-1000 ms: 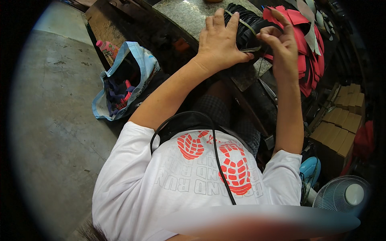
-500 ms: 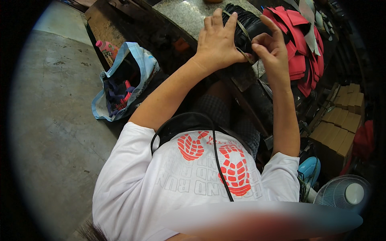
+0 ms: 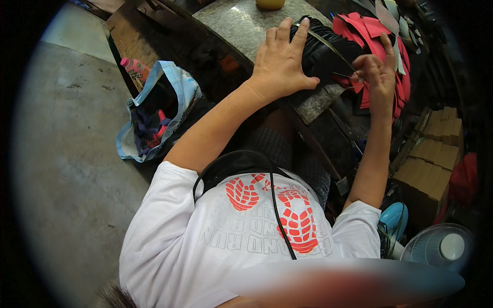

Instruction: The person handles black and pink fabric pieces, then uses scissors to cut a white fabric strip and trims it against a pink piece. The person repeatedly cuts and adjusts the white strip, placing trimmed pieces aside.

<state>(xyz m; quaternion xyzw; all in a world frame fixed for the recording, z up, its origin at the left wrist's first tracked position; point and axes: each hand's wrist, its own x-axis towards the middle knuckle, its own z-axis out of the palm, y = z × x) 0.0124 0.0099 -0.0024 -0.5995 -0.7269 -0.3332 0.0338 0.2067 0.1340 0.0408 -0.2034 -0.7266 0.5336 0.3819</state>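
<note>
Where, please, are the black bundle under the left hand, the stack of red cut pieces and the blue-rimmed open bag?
Black bundle (image 3: 328, 56): head view, on its dark top beside the thumb.
Red cut pieces (image 3: 367, 28): head view, on the top sheet.
Blue-rimmed bag (image 3: 182, 87): head view, on its right rim.

Head cam looks steeply down, close over torso, toward stone slab
</note>
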